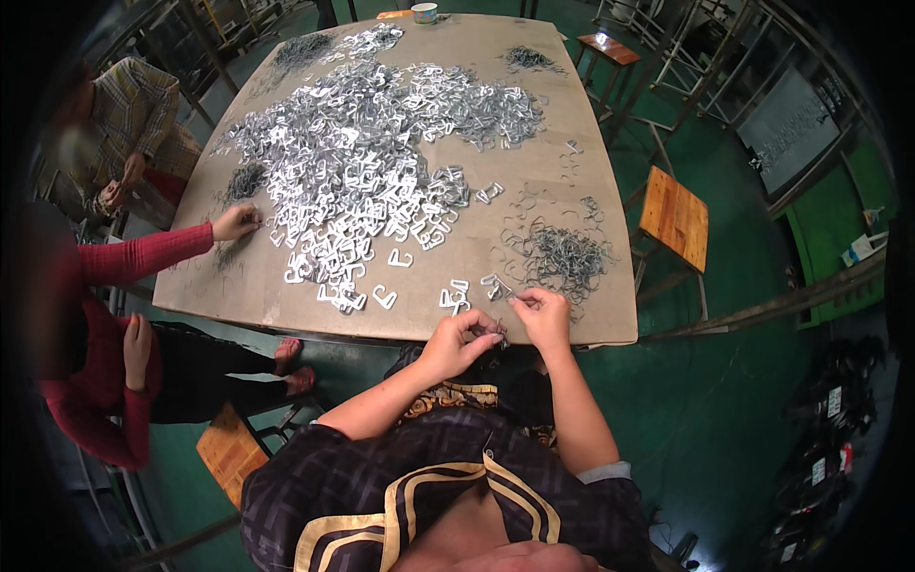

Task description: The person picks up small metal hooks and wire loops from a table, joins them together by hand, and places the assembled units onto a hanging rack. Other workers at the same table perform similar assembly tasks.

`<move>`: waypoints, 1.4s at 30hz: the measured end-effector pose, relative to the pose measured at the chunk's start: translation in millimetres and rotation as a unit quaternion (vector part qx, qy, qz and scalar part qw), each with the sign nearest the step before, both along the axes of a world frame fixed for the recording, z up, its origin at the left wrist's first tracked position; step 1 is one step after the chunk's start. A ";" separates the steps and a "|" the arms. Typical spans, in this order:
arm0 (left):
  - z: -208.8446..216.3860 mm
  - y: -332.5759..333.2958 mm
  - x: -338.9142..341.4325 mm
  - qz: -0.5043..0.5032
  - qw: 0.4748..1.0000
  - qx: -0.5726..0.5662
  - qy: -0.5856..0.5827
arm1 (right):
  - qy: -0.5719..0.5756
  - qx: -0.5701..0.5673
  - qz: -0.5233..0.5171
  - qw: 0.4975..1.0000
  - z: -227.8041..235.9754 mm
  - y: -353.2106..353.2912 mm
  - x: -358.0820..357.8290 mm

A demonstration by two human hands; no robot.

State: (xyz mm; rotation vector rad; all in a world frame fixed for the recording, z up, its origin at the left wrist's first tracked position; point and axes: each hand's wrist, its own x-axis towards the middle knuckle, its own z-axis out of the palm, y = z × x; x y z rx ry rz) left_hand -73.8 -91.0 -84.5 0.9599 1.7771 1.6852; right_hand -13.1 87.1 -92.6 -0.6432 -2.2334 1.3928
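Note:
Near the table's front edge, my left hand (462,343) is closed in a pinch on a small dark metal piece (504,336), whose shape I cannot make out. Just right of it, my right hand (544,319) has its thumb and fingers pinched together; what they hold, if anything, is too small to tell. A few silvery-white flat hooks (456,295) lie beyond my left hand. Past my right fingertips is a tangled heap of thin bent wire clips (564,257). A broad pile of the same white hooks (353,172) covers the table's middle and left.
The brown-topped table (448,319) also bears smaller wire heaps, one at the far right (530,59). A tub (424,12) stands at the far edge. Two people work on the left; a red-sleeved hand (236,221) rests at the table. Wooden stools (675,219) stand around.

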 end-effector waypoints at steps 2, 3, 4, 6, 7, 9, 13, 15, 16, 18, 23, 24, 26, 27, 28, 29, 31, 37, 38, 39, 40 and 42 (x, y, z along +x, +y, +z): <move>3.6 0.4 -2.1 -0.002 1.000 -0.015 -0.016 | -0.002 0.035 0.002 0.999 0.4 0.0 -2.3; 5.5 0.8 -3.1 -0.004 0.999 -0.022 -0.024 | 0.009 0.045 -0.003 0.999 2.9 -1.1 -2.4; 6.9 1.2 -3.5 -0.001 1.000 -0.020 -0.023 | 0.020 0.055 -0.007 0.998 7.5 -3.1 -1.7; 8.7 1.7 -3.8 0.003 1.000 -0.016 -0.022 | 0.022 0.083 0.001 0.996 6.0 -3.3 -0.9; 8.4 1.8 -4.5 0.004 1.000 -0.018 -0.018 | 0.014 0.103 0.013 0.995 1.5 -0.2 -1.5; 7.2 2.0 -5.4 0.006 1.000 -0.024 -0.010 | 0.006 0.042 0.023 0.999 -2.0 4.6 -2.3; 11.8 2.9 1.7 0.014 0.999 -0.031 -0.034 | 0.018 -0.194 0.043 0.980 6.3 1.6 10.2; 17.9 5.1 2.3 0.015 0.999 -0.038 -0.012 | 0.019 -0.232 0.062 0.971 16.3 -0.5 15.9; 15.4 5.8 2.7 0.021 0.999 -0.034 0.009 | 0.007 -0.234 0.071 0.970 22.0 -2.7 18.8; 8.1 7.3 3.0 0.034 0.998 -0.026 0.051 | -0.002 -0.230 0.078 0.970 29.5 -6.3 23.0; 18.3 12.1 -9.5 0.014 0.994 -0.061 0.092 | 0.007 -0.168 0.064 0.984 39.2 -7.9 20.8; 15.6 12.3 -13.0 0.001 0.995 -0.064 0.076 | 0.021 -0.176 0.061 0.982 39.9 -8.1 20.5; 8.4 14.4 -18.9 0.018 0.998 -0.010 0.061 | 0.049 -0.190 0.056 0.979 42.4 -7.0 18.7; 4.9 14.9 -20.8 0.026 0.998 0.017 0.054 | 0.058 -0.189 0.048 0.979 45.0 -7.4 18.3; 2.7 15.2 -22.2 0.037 0.999 0.017 0.034 | 0.068 -0.187 0.038 0.979 48.9 -7.9 17.8; 0.8 17.0 -21.9 0.045 0.999 0.016 0.024 | 0.079 -0.185 0.029 0.979 52.1 -7.8 17.2; -3.4 21.6 -18.6 0.063 0.998 0.016 0.004 | 0.103 -0.169 0.022 0.980 57.2 -6.2 13.9; -12.6 39.2 -10.0 0.045 0.998 0.020 -0.039 | 0.140 -0.270 0.008 0.953 56.7 -4.2 1.3; -11.4 40.6 -9.0 0.050 0.997 0.027 -0.047 | 0.138 -0.292 0.008 0.946 58.2 -5.7 0.6; -10.1 41.8 -8.3 0.055 0.996 0.033 -0.055 | 0.137 -0.303 0.007 0.943 59.6 -5.8 -0.3; -9.2 42.2 -7.7 0.058 0.996 0.038 -0.064 | 0.138 -0.315 0.004 0.939 60.6 -5.8 -0.9; -7.1 40.9 -10.8 0.082 0.995 0.010 0.052 | 0.145 -0.331 0.001 0.932 63.7 -4.2 -1.9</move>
